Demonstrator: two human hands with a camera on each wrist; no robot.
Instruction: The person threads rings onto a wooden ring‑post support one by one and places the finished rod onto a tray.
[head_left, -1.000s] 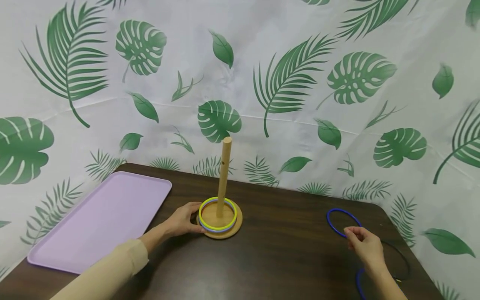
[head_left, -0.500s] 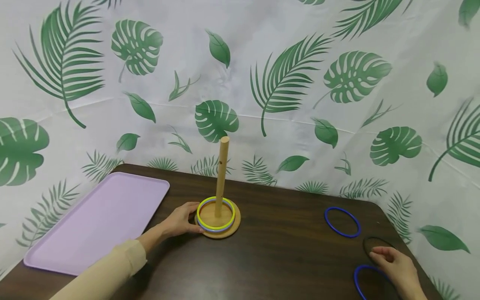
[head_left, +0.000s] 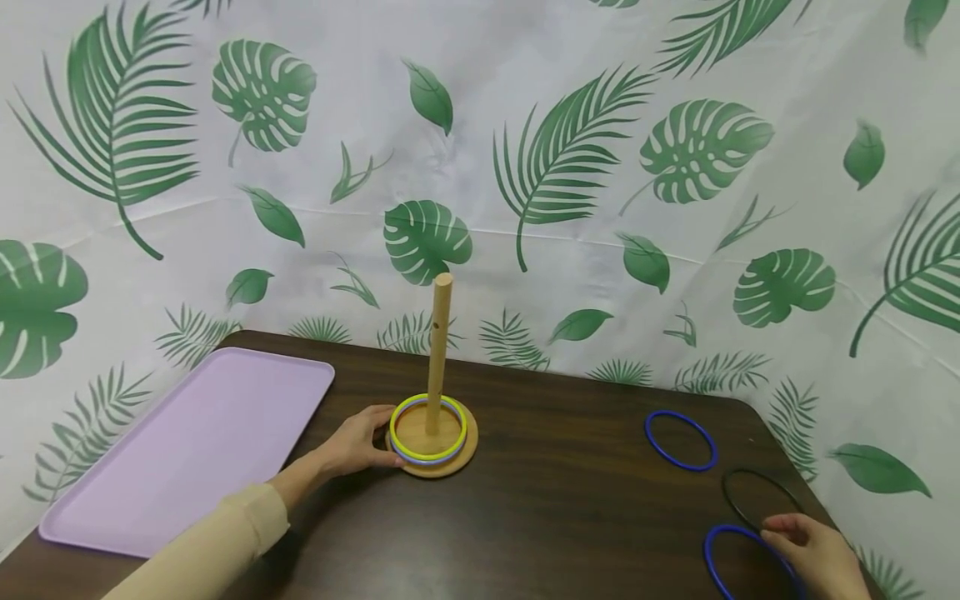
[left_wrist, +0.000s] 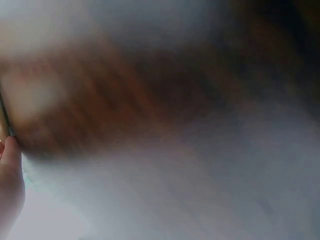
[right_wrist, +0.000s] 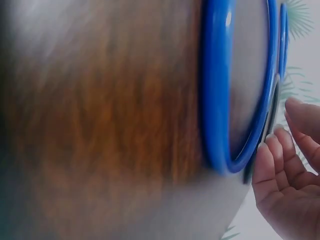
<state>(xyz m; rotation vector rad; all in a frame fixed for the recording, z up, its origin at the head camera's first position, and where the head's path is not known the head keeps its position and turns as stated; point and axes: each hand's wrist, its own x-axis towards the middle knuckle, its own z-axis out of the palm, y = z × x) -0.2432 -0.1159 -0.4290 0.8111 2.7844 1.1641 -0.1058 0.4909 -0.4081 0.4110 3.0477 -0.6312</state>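
A wooden peg stand (head_left: 440, 333) with a round base stands left of the table's middle. A yellow ring (head_left: 431, 457) lies over a pale blue ring around its peg. My left hand (head_left: 356, 446) grips the left edge of the base, thumb in front and fingers behind. On the right, my right hand (head_left: 817, 554) is at a thin black ring (head_left: 753, 471), its thumb apart from the loosely bent fingers. In the right wrist view, fingertips sit right at the black ring (right_wrist: 272, 110), beside a thick blue ring (right_wrist: 216, 100).
Another blue ring (head_left: 713, 450) lies farther back, beyond the black one. A lilac tray (head_left: 187, 442) lies at the left of the dark wooden table (head_left: 562, 500). Behind hangs a white cloth (head_left: 487, 150) with green leaves. The left wrist view is mostly blurred.
My right hand has moved from the far blue ring toward the right and front, to the black ring. My left hand has stayed on the stand while the head view shifted slightly.
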